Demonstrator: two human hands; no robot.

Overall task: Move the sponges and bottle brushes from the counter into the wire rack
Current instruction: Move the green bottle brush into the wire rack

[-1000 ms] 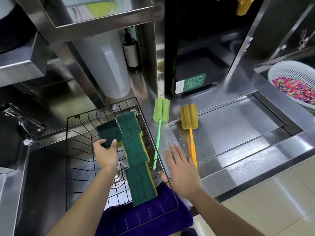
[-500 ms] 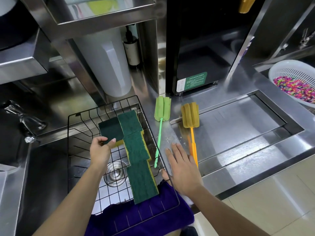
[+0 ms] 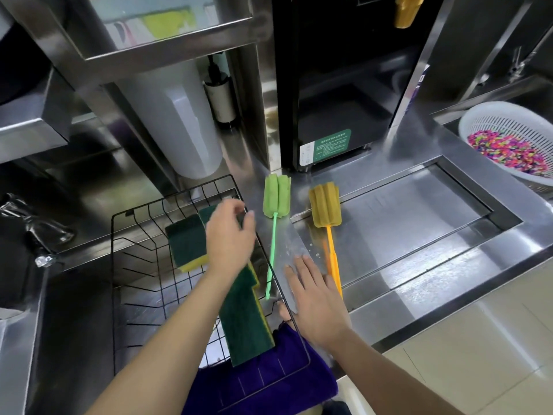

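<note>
A black wire rack (image 3: 119, 265) sits over the sink at lower left. Inside it lie green-and-yellow sponges: one (image 3: 187, 245) lies apart at the back, and a row (image 3: 244, 319) runs along the right side. My left hand (image 3: 229, 235) hovers empty above the rack's right rim with fingers apart, a short way left of the green bottle brush (image 3: 276, 199). That brush lies on the counter just right of the rack. A yellow-orange bottle brush (image 3: 324, 208) lies beside it. My right hand (image 3: 314, 298) rests flat on the counter between the two handles.
A purple cloth (image 3: 254, 387) hangs over the rack's front edge. A white colander of coloured bits (image 3: 508, 142) stands at the far right. A black appliance (image 3: 335, 85) and a white container (image 3: 179, 115) stand behind the brushes. A recessed steel panel (image 3: 404, 223) lies to the right.
My left hand has let go of the back sponge and moved right, across the rack toward the green brush. My right hand has stayed flat on the counter.
</note>
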